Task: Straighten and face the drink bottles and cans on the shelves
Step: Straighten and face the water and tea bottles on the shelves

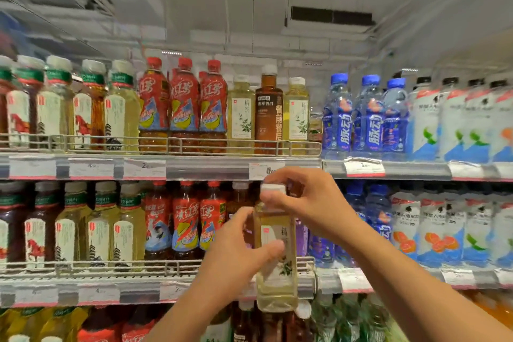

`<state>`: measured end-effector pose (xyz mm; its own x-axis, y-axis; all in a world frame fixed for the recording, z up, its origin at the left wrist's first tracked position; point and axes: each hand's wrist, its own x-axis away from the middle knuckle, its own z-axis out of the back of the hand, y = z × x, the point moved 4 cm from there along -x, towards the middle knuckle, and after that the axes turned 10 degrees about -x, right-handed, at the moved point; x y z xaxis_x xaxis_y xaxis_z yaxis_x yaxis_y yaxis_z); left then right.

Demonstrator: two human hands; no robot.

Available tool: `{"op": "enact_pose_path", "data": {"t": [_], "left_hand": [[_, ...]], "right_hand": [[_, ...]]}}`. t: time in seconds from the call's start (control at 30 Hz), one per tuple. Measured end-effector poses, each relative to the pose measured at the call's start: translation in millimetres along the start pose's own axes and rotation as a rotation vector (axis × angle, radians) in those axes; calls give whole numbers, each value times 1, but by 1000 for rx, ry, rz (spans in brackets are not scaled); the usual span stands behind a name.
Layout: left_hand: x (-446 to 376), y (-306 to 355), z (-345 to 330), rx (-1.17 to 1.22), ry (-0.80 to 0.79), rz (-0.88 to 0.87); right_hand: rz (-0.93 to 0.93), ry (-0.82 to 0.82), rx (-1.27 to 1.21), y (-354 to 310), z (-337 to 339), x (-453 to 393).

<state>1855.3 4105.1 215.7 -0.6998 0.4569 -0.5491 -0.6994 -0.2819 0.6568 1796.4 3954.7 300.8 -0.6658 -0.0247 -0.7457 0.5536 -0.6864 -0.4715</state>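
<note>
A square clear plastic bottle of pale yellow tea is held off the middle shelf, body gripped by the left hand, white cap pinched by the right hand, probably to turn its label forward.

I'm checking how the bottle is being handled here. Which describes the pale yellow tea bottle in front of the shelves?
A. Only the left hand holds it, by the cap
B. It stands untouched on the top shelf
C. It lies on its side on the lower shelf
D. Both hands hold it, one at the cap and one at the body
D: the right hand pinches the white cap of the pale yellow tea bottle, while the left hand grips its body.
</note>
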Motion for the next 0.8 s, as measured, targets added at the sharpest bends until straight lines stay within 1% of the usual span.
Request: {"op": "enact_pose_path", "data": {"t": [0.07,0.1,0.17,0.23,0.27,0.33,0.43,0.53,0.6,0.7,0.8], "left_hand": [[-5,4,13,5,56,4],[-8,4,19,4,78,15],[-11,4,30,7,105,37],[-14,4,39,7,118,40],[-14,5,42,4,120,41],[-15,7,46,4,117,40],[-15,10,48,5,113,41],[-16,16,51,-28,122,27],[-16,19,57,-49,141,21],[-17,21,67,-70,168,13],[-16,20,77,-61,194,27]], "right_hand": [[7,-56,-54,-8,6,-22],[17,-27,-67,-12,13,-37],[54,129,11,-19,32,-72],[74,301,191,-25,51,-112],[78,346,282,-29,58,-131],[67,337,457,-35,63,-170],[-28,246,701,-34,65,-216],[-230,153,762,-18,63,-242],[-305,106,758,-8,59,-248],[-272,137,757,-6,56,-248],[-146,223,750,-18,58,-244]]}}
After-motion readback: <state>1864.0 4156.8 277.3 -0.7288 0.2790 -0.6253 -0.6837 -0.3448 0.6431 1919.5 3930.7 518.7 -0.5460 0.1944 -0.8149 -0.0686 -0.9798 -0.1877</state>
